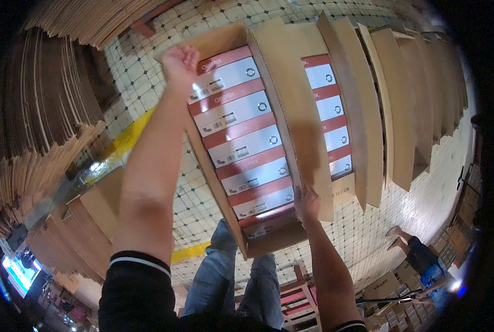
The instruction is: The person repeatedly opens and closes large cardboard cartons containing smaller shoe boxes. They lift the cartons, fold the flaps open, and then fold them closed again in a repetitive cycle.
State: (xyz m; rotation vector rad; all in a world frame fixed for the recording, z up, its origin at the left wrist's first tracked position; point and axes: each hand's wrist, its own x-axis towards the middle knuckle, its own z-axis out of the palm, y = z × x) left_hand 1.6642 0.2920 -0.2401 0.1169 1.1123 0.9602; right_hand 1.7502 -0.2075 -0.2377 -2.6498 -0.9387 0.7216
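Note:
An open brown cardboard carton [272, 232] stands in front of me, its flaps raised. Inside is a row of white and red shoe boxes [241, 146], with labels on their ends. At the far left corner my left hand [180, 65] is curled at the edge of the carton's end flap [222, 41]; its exact hold is slightly blurred. My right hand [307, 203] grips the right side flap [288, 110] near its near end, some fingers hidden behind the cardboard.
To the right stands a second open carton [343, 185] with similar boxes, followed by several more open cartons [393, 110]. Stacks of flattened cardboard [37, 99] line the left. A person's legs [401, 240] show at lower right, near piled boxes [382, 285]. Yellow tape marks the tiled floor [191, 188].

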